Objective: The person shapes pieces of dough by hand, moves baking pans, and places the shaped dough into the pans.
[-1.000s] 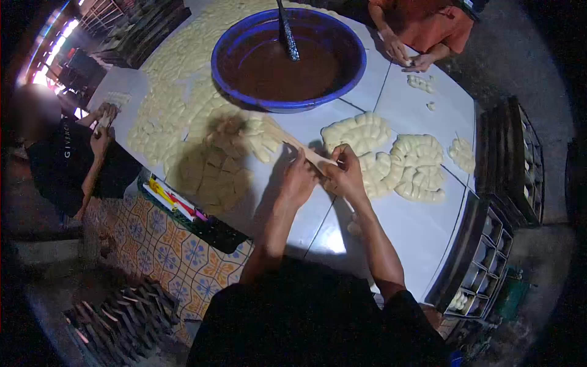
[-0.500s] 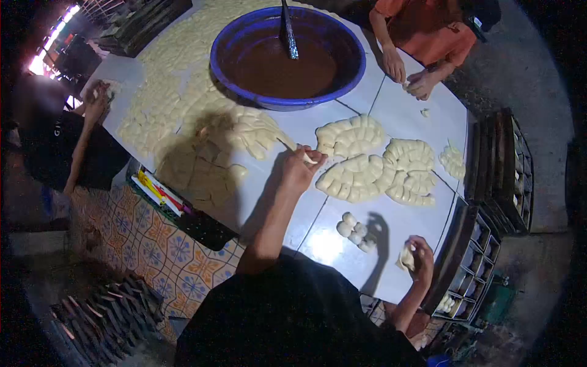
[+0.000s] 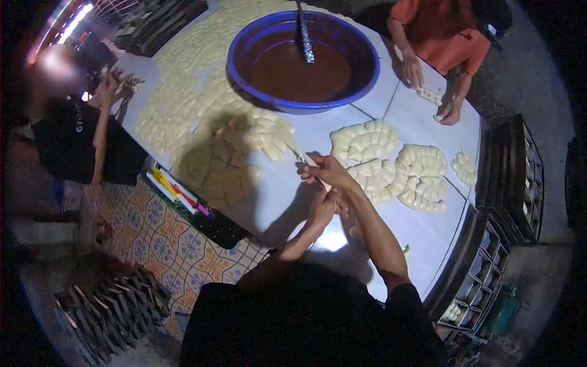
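Note:
My right hand (image 3: 329,172) reaches across the table to the middle, its fingers closed around a pale strip of dough (image 3: 310,161). Just below it, my left hand (image 3: 324,208) is closed on the strip's lower end, close to my right wrist. The strip's far end runs toward a mass of cut dough pieces (image 3: 269,136) on the left; whether it is still joined to them I cannot tell. Right of my hands lie several curved rows of dough pieces (image 3: 365,139). My right forearm hides most of the small dough balls (image 3: 356,232).
A blue basin (image 3: 278,103) of brown filling with a foil-wrapped handle (image 3: 307,46) stands at the back. Co-workers handle dough at the far right (image 3: 437,55) and left (image 3: 79,137). Divided trays (image 3: 480,269) line the right edge; a dark crate (image 3: 205,223) sits at the left edge.
My right hand has swung from the lower right to the middle and now grips the dough strip. My left hand has come down toward me. The far-right co-worker's hands have moved apart around a dough row.

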The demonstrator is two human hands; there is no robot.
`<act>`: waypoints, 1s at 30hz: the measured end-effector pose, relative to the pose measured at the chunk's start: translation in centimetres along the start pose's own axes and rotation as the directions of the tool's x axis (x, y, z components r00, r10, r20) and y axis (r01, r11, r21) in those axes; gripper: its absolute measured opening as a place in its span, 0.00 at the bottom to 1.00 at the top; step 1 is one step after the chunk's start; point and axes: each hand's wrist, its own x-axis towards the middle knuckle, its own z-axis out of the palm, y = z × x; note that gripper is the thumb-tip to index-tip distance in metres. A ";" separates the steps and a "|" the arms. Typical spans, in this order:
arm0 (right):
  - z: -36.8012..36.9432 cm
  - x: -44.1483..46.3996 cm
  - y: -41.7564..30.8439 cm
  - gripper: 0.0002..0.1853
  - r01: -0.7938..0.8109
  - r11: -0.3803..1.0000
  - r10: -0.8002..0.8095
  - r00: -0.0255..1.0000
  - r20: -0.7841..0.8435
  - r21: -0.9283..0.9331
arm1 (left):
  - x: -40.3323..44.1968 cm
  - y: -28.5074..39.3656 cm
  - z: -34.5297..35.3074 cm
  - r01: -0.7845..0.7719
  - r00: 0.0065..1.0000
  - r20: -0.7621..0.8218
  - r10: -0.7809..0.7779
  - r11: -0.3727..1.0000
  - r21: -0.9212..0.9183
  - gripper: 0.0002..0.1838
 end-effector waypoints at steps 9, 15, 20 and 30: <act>-0.6 -15.9 -1.4 0.16 0.031 0.997 0.009 0.861 -0.508 0.072 | -6.0 -0.9 -1.0 0.128 0.991 0.077 -0.112 0.959 -0.255 0.24; 4.1 -20.5 -0.1 0.17 0.046 0.666 -0.479 0.792 -0.379 -0.745 | -6.7 4.0 6.7 0.499 0.855 0.385 -0.346 0.750 -0.434 0.31; 4.7 -22.3 0.7 0.19 0.116 0.754 -0.548 0.654 -0.522 -0.646 | -3.7 0.1 4.3 0.156 0.986 -0.018 -0.166 0.956 -0.248 0.15; 6.4 -21.1 1.2 0.35 0.190 0.838 -0.444 0.781 -0.439 -0.511 | -5.5 1.8 4.7 0.163 0.986 0.085 -0.142 0.922 -0.352 0.29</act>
